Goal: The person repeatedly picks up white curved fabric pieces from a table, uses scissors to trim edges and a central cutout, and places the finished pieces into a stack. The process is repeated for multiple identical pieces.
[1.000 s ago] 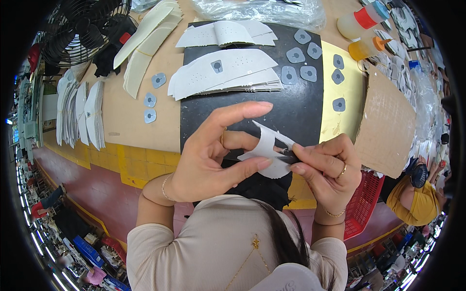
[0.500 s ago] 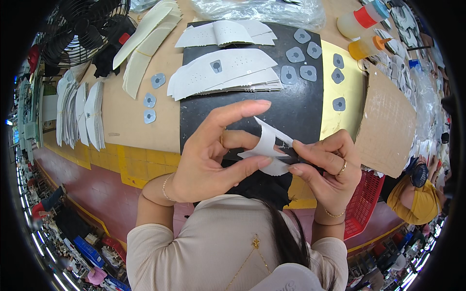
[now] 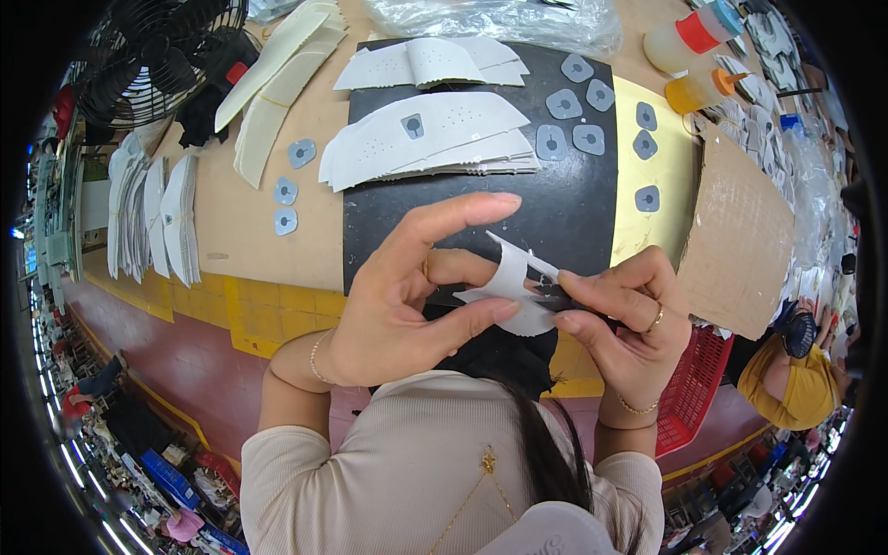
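Since a moment ago, both hands have barely shifted, keeping the white cut piece at frame centre above the black mat. Left hand pinches it between thumb and middle finger, forefinger raised. Right hand pinches its right end. White stacked pieces lie upper centre on the tabletop.
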`<state>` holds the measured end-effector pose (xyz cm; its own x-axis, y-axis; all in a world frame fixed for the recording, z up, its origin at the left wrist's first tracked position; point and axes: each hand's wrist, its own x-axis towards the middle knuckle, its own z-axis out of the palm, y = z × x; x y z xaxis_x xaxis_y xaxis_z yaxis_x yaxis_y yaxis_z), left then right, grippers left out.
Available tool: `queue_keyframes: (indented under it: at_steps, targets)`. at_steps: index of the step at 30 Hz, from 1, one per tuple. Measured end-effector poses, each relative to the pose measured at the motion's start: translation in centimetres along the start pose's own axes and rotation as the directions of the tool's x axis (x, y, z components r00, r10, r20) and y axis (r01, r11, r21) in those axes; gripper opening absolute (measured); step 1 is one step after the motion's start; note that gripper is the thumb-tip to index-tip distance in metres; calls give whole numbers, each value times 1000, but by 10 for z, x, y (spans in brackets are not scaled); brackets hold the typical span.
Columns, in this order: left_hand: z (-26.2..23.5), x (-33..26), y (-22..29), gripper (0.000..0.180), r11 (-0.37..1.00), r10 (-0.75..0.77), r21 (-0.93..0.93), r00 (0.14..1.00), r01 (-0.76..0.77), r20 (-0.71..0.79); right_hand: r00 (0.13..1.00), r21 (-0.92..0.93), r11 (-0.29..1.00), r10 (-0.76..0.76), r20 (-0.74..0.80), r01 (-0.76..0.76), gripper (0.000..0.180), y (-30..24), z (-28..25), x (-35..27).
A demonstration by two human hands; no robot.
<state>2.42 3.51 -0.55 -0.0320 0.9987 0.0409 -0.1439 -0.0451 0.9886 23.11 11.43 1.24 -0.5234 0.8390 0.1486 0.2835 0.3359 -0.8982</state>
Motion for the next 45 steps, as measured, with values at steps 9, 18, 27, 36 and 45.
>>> queue_keyframes:
  at_steps: [9,18,27,36,45]
  targets:
    - [-1,-1,-5,69,998,66,5,996,-66,59,993,9,993,-118,15,117,34,8,2,2]
    - [-6,-2,3,57,994,-105,-32,992,108,72,972,102,993,-29,-233,54,61,25,-3,-13]
    - [8,-7,-4,41,979,-181,-95,983,183,34,964,-269,930,-266,-21,251,57,18,32,-10]
    - [-30,26,-18,43,918,-171,393,942,47,288,916,479,781,361,176,-401,19,14,-3,-6]
    - [-24,52,-55,30,844,-393,-105,739,527,547,908,709,598,389,152,-375,29,30,-12,-8]
